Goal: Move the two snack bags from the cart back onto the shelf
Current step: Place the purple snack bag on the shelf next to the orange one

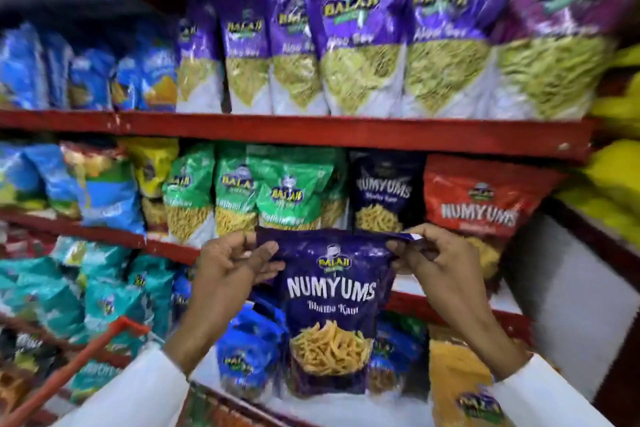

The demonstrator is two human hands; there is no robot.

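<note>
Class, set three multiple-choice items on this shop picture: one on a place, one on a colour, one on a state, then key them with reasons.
1. Where does the matching dark Numyums bag stand?
A. top shelf
B. middle shelf, left of the red Numyums bag
C. in the cart

2. What colour is the held bag?
A. dark purple-blue
B. green
C. yellow

3. How is it held?
A. left hand alone
B. lying on a shelf
C. both hands pinch its top corners

Key: 1 B, it stands under the red shelf edge. 2 A, its front shows it. 3 C, left hand and right hand grip the top.

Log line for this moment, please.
left hand: pinching bag top | right hand: pinching bag top | navy Numyums bag: held upright before shelf | unplaced
</note>
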